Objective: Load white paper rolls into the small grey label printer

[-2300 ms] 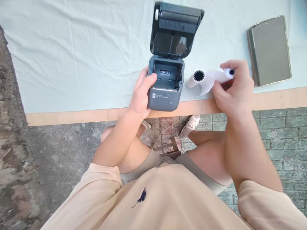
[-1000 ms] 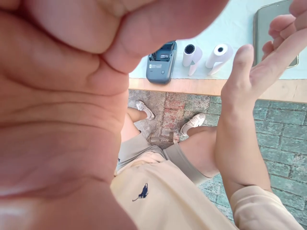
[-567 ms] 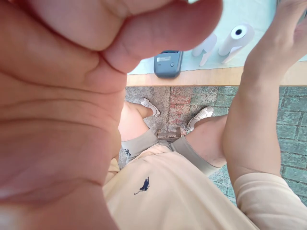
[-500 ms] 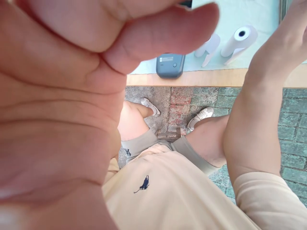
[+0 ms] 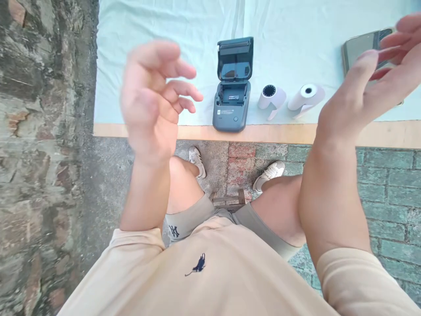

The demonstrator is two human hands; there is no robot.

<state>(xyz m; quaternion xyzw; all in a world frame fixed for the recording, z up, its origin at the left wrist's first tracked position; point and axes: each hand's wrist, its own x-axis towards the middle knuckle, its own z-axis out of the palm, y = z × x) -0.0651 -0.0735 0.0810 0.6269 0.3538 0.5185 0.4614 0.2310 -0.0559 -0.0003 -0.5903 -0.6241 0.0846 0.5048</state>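
A dark grey portable printer [image 5: 232, 116] sits on the cloth-covered surface [image 5: 197, 132], its front end reaching over the bare wooden edge strip. Its long axis runs away from the person, nearly square to that edge, the far end leaning slightly rightward; the end with the round power button [image 5: 236, 119] points at the person. The lid [image 5: 235, 59] is raised at the printer's far end, so the paper compartment [image 5: 232, 94] with its small printed label shows. Just right of the printer, a paper roll with a dark toothed core [image 5: 263, 101] stands on end, long axis upright, its loose tail curling toward the person. Farther right of the printer, a paper roll with a small dark hole [image 5: 296, 97] stands the same way, its tail also curling nearer. The left hand [image 5: 154, 101] is raised to the left of the printer, fingers loosely bent and parted around nothing, palm facing it. The right hand [image 5: 371, 83], well right of the printer, has its fingers spread and its thumb apart; it partly covers a phone [image 5: 358, 50], and whether they touch I cannot tell.
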